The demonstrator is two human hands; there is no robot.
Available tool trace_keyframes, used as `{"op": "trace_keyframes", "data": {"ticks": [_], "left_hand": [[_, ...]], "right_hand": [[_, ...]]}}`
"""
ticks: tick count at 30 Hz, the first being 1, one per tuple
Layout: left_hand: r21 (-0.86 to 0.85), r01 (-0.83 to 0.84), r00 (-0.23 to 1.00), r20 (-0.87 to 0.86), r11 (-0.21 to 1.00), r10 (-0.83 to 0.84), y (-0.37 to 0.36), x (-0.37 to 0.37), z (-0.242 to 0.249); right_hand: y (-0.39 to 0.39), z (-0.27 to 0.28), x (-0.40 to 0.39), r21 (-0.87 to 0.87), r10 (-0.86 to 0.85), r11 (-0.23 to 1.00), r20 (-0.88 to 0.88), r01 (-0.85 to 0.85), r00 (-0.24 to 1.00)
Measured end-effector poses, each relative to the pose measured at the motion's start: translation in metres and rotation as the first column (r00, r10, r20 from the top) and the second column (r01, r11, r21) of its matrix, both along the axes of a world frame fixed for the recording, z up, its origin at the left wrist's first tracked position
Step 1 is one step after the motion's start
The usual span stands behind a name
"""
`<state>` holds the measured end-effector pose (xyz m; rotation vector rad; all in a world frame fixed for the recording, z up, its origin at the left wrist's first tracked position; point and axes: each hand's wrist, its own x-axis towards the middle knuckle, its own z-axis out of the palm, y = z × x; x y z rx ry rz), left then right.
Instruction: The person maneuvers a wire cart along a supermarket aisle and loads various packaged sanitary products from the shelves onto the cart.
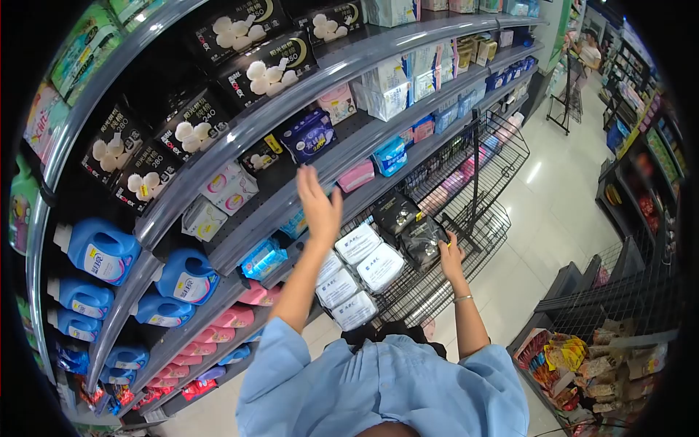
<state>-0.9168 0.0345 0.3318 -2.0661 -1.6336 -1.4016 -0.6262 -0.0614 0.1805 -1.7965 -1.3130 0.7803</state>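
Observation:
My left hand reaches toward the shelf with its fingers stretched out, holding nothing. Just beyond its fingertips stands a dark purple pack of sanitary pads on the shelf. Over the wire cart, my right hand grips the near right edge of a black pack of pads. A second black pack lies against it on the far side. White ABC packs sit stacked in rows at the near left of the cart.
Curved shelf edges run along my left. Black boxed pads, blue detergent bottles and a bright blue pack stand on them. A rack of snack bags is at the lower right. Another person is far down the aisle.

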Motion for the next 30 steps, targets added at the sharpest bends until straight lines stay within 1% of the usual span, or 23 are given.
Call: {"op": "trace_keyframes", "data": {"ticks": [1,3,4,7,10,11,12,14,15,17,18,19,20,22,23,24,25,26,28,30], "left_hand": [[0.028,-0.009,1.000,-0.021,1.000,0.009,0.023,-0.018,0.010],[-0.036,-0.097,0.988,-0.121,0.995,0.092,0.058,-0.041,0.024],[-0.019,-0.083,0.979,-0.190,0.996,0.078,0.069,-0.049,0.030],[0.047,-0.045,0.922,-0.384,0.998,0.060,0.095,-0.066,0.041],[-0.025,-0.086,0.940,-0.332,0.996,0.073,0.104,-0.072,0.043],[0.026,-0.068,0.950,-0.303,0.997,0.072,0.108,-0.074,0.042],[0.023,-0.056,0.951,-0.302,0.998,0.060,0.110,-0.076,0.041],[0.018,-0.027,0.952,-0.304,0.999,0.032,0.109,-0.077,0.041],[0.017,-0.005,0.963,-0.271,1.000,0.009,0.105,-0.076,0.042],[0.011,0.150,0.984,-0.096,0.989,-0.149,0.097,-0.077,0.038],[0.020,0.225,0.974,-0.008,0.974,-0.225,0.093,-0.074,0.037],[0.120,0.193,0.981,-0.051,0.974,-0.188,0.087,-0.068,0.036],[0.199,0.198,0.980,-0.047,0.960,-0.193,0.081,-0.060,0.035],[0.345,0.201,0.979,-0.046,0.917,-0.198,0.054,-0.039,0.042],[0.381,0.208,0.977,-0.032,0.901,-0.212,0.036,-0.025,0.046],[0.393,0.244,0.966,-0.016,0.887,-0.259,0.018,-0.008,0.046],[0.377,0.312,0.944,-0.024,0.872,-0.328,-0.002,0.011,0.045],[0.363,0.377,0.919,-0.032,0.852,-0.393,-0.022,0.030,0.045],[0.235,0.524,0.847,-0.041,0.818,-0.531,-0.061,0.072,0.042],[0.121,0.622,0.774,0.052,0.774,-0.631,-0.094,0.122,0.028]], "right_hand": [[0.001,0.001,0.002,-0.051,0.037,0.998,-0.027,-0.038,0.999],[-0.001,0.006,-0.001,-0.058,0.009,0.998,-0.006,-0.009,1.000],[-0.002,0.010,-0.003,-0.061,-0.007,0.998,0.007,0.007,1.000],[-0.007,-0.006,-0.013,0.204,-0.144,0.966,-0.086,0.159,0.986],[-0.036,-0.017,-0.019,0.391,-0.356,0.876,0.130,0.283,0.925],[-0.051,-0.024,-0.021,0.375,-0.417,0.856,0.092,0.356,0.904],[-0.067,-0.034,-0.021,0.355,-0.477,0.831,0.056,0.429,0.877],[-0.100,-0.067,-0.015,0.274,-0.544,0.811,0.026,0.518,0.838],[-0.117,-0.076,-0.015,0.253,-0.562,0.807,0.051,0.534,0.826],[-0.145,-0.083,-0.014,0.209,-0.592,0.798,0.104,0.565,0.799],[-0.151,-0.082,-0.014,0.208,-0.611,0.787,0.124,0.581,0.782],[-0.156,-0.082,-0.012,0.206,-0.628,0.775,0.143,0.597,0.765],[-0.163,-0.084,-0.011,0.199,-0.642,0.765,0.160,0.613,0.750],[-0.158,-0.078,-0.009,0.274,-0.635,0.761,0.125,0.588,0.762],[-0.152,-0.074,-0.007,0.309,-0.630,0.756,0.106,0.577,0.769],[-0.142,-0.064,-0.007,0.300,-0.623,0.751,0.024,0.589,0.782],[-0.131,-0.050,-0.008,0.289,-0.612,0.745,-0.061,0.601,0.789],[-0.121,-0.039,-0.003,0.314,-0.560,0.763,-0.117,0.565,0.820],[-0.102,-0.018,0.016,0.395,-0.445,0.779,-0.196,0.486,0.874],[-0.090,-0.006,0.047,0.477,-0.304,0.769,-0.311,0.425,0.900]]}}
